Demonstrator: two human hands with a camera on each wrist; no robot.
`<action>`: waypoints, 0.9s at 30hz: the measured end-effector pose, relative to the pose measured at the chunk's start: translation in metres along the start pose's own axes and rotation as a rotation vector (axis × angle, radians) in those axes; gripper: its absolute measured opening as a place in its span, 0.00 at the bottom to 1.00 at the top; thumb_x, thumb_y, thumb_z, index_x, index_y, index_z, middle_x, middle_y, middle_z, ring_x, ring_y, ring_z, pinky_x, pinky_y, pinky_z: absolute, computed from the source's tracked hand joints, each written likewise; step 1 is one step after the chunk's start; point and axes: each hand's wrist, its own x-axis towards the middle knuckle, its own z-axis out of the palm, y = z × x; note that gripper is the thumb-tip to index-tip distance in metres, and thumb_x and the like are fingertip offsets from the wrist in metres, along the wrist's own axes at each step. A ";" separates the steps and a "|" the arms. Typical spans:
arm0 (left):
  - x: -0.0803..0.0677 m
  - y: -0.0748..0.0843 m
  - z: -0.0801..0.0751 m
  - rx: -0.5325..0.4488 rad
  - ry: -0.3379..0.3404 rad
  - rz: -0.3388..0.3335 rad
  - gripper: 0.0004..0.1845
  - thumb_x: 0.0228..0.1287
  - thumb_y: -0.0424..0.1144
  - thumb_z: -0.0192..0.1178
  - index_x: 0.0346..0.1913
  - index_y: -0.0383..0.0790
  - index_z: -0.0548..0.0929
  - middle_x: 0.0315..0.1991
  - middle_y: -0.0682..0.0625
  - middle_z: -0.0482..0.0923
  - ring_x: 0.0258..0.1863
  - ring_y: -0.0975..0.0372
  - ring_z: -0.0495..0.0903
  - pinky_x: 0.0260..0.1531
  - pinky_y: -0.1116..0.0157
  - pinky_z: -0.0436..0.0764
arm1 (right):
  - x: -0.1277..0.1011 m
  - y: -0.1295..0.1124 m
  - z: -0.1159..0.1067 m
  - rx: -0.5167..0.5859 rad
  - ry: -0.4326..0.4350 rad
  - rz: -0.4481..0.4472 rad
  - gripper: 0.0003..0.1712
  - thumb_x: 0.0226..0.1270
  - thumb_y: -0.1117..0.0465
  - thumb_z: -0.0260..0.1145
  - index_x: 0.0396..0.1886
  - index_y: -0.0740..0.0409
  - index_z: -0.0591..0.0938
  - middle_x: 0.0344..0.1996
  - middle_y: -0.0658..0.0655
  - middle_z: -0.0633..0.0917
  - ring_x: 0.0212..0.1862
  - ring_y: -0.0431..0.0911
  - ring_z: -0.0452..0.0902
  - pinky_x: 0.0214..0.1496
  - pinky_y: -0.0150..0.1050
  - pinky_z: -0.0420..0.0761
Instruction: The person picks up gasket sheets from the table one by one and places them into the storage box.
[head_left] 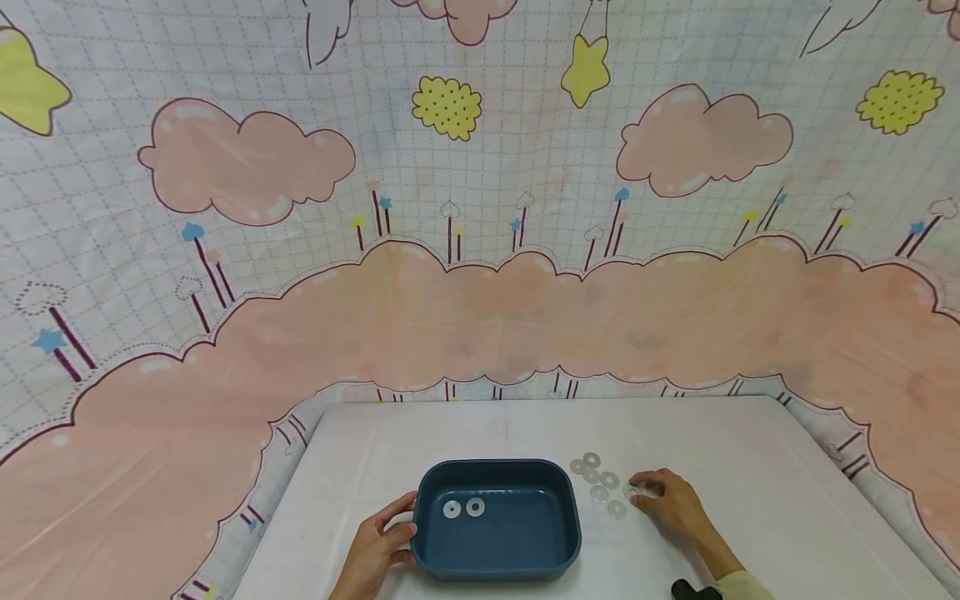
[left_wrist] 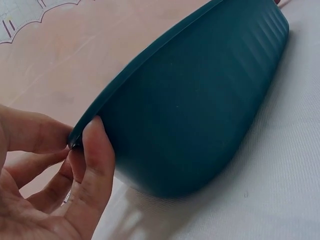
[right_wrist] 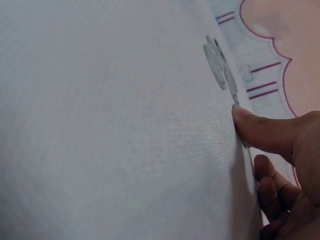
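A dark blue rectangular plastic basin (head_left: 497, 562) sits on the white table with two flat metal washers (head_left: 476, 507) lying inside, toward its left. My left hand (head_left: 378, 542) pinches the basin's left rim; in the left wrist view the thumb and fingers (left_wrist: 98, 145) close on the lip. To the right of the basin, my right hand (head_left: 671, 502) has thumb and forefinger around a single washer (head_left: 629, 492) on the table. From the right wrist, the thumb (right_wrist: 265, 131) lies against that washer's edge. Several more washers (head_left: 592, 476) lie loosely grouped between basin and right hand, some overlapping.
A white cloth covers the table (head_left: 360, 450). Behind and around it hangs a curtain (head_left: 480, 325) printed with pink clouds and stars. A black object (head_left: 693, 590) shows by the right sleeve (head_left: 742, 586) at the bottom edge.
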 end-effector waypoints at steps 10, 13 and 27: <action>0.001 -0.001 0.001 -0.004 -0.005 0.005 0.33 0.62 0.29 0.58 0.71 0.30 0.65 0.60 0.40 0.70 0.37 0.59 0.79 0.31 0.62 0.82 | -0.002 0.001 -0.002 0.087 0.023 -0.007 0.16 0.51 0.62 0.77 0.41 0.57 0.87 0.34 0.52 0.83 0.33 0.39 0.68 0.35 0.32 0.68; 0.001 -0.001 0.001 -0.002 -0.002 0.003 0.33 0.63 0.29 0.58 0.71 0.30 0.65 0.61 0.38 0.69 0.37 0.59 0.78 0.31 0.62 0.82 | -0.002 0.002 -0.002 0.098 0.026 0.013 0.15 0.52 0.62 0.76 0.42 0.57 0.87 0.33 0.51 0.83 0.32 0.38 0.68 0.35 0.32 0.68; 0.001 -0.002 0.000 0.006 -0.002 0.001 0.32 0.63 0.29 0.57 0.71 0.29 0.65 0.63 0.35 0.67 0.35 0.59 0.78 0.33 0.62 0.82 | -0.004 -0.001 -0.007 0.133 0.023 0.080 0.13 0.58 0.62 0.71 0.44 0.58 0.88 0.35 0.53 0.86 0.37 0.41 0.74 0.40 0.35 0.73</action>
